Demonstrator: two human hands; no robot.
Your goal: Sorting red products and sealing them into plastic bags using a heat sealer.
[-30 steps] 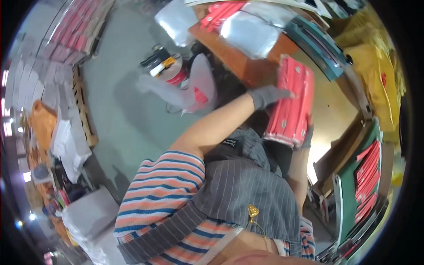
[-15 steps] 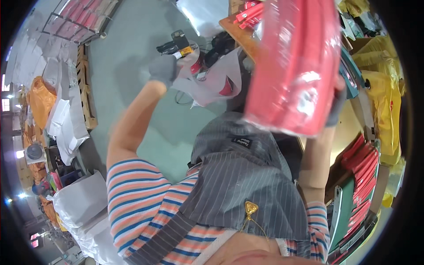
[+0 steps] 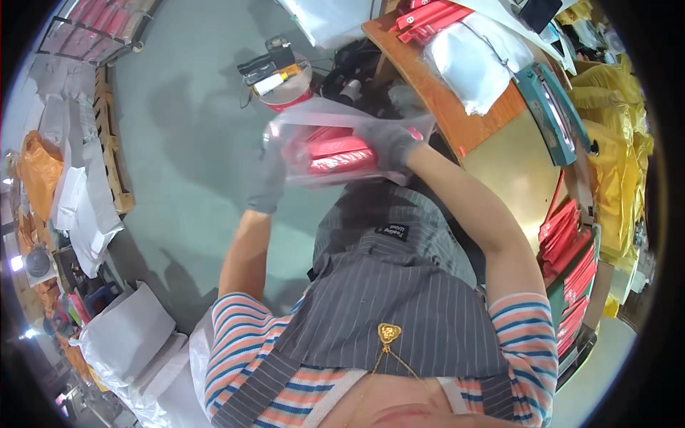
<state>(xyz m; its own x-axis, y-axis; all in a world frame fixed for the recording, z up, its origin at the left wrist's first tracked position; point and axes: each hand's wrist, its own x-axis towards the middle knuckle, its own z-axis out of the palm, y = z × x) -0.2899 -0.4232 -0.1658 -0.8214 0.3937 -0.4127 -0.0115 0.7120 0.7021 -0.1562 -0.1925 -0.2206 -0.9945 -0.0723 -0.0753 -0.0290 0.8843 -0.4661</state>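
Note:
In front of my apron I hold a clear plastic bag [image 3: 314, 114] with a stack of shiny red packets [image 3: 341, 153] in it. My left hand [image 3: 267, 175], in a grey glove, is closed on the bag's left side. My right hand [image 3: 389, 145], gloved the same, grips the packets at their right end by the bag's edge; its fingertips are partly hidden by the film and the packets. Motion blurs the bag's left edge.
A red-and-white bucket [image 3: 291, 93] with tools on top stands on the floor beyond the bag. At right is a wooden table [image 3: 428, 89] bearing clear bags, red packets and a green heat sealer [image 3: 546, 114]. More red packets [image 3: 571, 250] fill a crate; a pallet [image 3: 107, 135] stands left.
The large red bundle in my right hand has come down from the upper right into the bag. My left hand has moved nearer and lower, and the bag is drawn up around the packets.

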